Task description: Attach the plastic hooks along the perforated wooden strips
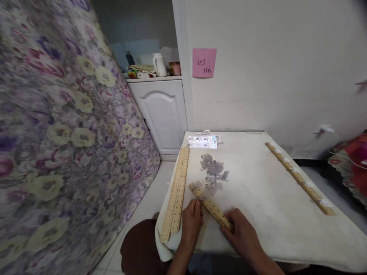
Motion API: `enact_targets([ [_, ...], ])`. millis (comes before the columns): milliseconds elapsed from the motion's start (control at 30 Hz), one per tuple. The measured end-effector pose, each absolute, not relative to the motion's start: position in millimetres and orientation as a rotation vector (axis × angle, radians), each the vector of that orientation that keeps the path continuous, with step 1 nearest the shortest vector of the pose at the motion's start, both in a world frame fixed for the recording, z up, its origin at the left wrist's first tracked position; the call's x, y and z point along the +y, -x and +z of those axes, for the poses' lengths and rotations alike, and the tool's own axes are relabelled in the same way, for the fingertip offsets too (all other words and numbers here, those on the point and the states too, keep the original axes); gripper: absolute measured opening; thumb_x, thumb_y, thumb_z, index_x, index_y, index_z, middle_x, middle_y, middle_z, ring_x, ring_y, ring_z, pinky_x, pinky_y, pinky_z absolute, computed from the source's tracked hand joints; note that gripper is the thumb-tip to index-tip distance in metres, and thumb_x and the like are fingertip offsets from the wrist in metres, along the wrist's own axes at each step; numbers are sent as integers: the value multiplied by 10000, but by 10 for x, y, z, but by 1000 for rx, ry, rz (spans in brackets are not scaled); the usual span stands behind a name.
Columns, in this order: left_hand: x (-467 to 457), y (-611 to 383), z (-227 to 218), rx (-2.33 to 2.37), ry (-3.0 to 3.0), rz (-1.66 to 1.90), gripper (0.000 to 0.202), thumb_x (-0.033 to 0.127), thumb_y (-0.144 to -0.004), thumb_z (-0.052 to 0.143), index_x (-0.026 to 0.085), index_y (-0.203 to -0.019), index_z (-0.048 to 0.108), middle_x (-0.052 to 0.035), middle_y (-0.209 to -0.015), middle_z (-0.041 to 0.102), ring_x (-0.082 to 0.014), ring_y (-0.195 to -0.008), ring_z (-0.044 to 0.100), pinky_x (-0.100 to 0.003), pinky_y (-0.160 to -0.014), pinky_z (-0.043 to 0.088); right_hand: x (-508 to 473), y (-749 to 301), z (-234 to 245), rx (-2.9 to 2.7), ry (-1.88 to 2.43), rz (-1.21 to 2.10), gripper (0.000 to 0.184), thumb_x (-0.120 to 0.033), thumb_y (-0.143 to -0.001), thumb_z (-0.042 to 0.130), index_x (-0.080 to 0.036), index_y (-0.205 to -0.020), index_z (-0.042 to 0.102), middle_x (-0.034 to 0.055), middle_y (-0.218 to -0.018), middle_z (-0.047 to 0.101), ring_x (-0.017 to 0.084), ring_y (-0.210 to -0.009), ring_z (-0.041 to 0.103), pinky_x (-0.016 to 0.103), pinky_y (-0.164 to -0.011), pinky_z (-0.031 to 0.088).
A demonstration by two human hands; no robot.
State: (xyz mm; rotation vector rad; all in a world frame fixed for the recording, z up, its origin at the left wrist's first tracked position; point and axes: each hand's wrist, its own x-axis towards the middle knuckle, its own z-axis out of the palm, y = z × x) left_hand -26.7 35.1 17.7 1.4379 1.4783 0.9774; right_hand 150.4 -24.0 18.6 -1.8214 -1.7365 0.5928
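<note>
A short perforated wooden strip (210, 207) lies diagonally near the front edge of a table covered with a cream cloth (258, 191). My left hand (191, 225) rests beside the strip's middle, fingers curled against its left side. My right hand (242, 231) covers the strip's near end, fingers closed over it. Just beyond the strip's far end lies a scatter of small clear plastic clips (212, 172).
Two long perforated strips (177, 194) lie side by side along the table's left edge. Another strip with clips fitted (299, 177) lies at the right. A clear blister pack (202, 141) sits at the back. A flowered mattress (57, 133) leans at left; a white cabinet (160, 110) stands behind.
</note>
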Motion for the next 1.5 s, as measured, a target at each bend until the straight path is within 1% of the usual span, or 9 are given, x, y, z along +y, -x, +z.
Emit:
enact_targets([
  [200,345,268,181,1481,-1450,979,361,465,-902,341,211,-667,446,71,-513,462,-84,-386,450,-204,-436,348,-257,-1417,193,-1719,1828,602,193,-259,-696,601,-238,-875,530,39,-929,571,225,-884,568,320,-739,454],
  [300,339,277,193,1482,-1464,979,356,459,-900,353,210,-665,449,75,-488,444,-87,-387,444,-207,-449,347,-219,-1465,206,-1717,1799,662,191,-288,-720,599,-234,-892,537,29,-906,578,198,-798,572,297,-684,454],
  [433,321,286,215,1484,-1482,982,351,451,-901,364,207,-667,457,75,-487,446,-86,-395,437,-206,-466,346,95,-1639,203,-1722,1726,698,141,-316,-829,482,-215,-887,561,22,-805,583,171,-709,568,283,-658,457],
  [567,308,287,218,1474,-1495,993,353,453,-904,358,205,-675,460,73,-503,451,-86,-407,438,-204,-465,340,578,-1759,147,-1782,1755,557,267,-228,-842,455,-179,-1082,562,66,-977,565,175,-856,581,281,-771,456],
  [700,316,292,196,1460,-1501,1009,365,468,-898,364,202,-673,473,75,-478,441,-89,-402,428,-203,-459,332,875,-1735,82,-1817,1860,510,356,-213,-818,506,-202,-1172,539,76,-1045,527,176,-839,581,272,-730,439],
  [1033,323,287,182,1463,-1515,997,351,450,-909,361,203,-681,463,76,-486,427,-88,-416,424,-195,-453,309,855,-1710,75,-1659,1829,527,219,-224,-759,536,-201,-976,559,68,-1041,510,158,-729,539,276,-666,383],
  [1233,312,272,199,1471,-1512,1000,343,452,-910,373,204,-688,453,86,-484,417,-79,-398,422,-192,-455,316,887,-1810,43,-1468,1748,712,84,-227,-695,525,-215,-776,546,-5,-676,577,179,-651,541,279,-630,378],
  [1367,304,248,236,1463,-1497,1012,348,458,-901,384,204,-672,448,86,-472,417,-80,-390,417,-191,-439,306,896,-1952,16,-1389,1647,846,130,-287,-682,513,-200,-758,572,-7,-639,583,166,-613,541,263,-586,400],
  [1500,274,198,291,1482,-1468,1063,341,447,-895,399,205,-661,452,95,-441,387,-79,-377,396,-188,-438,307,833,-2107,14,-1326,1541,998,217,-382,-709,499,-181,-740,576,-35,-539,506,122,-468,445,235,-455,345],
])
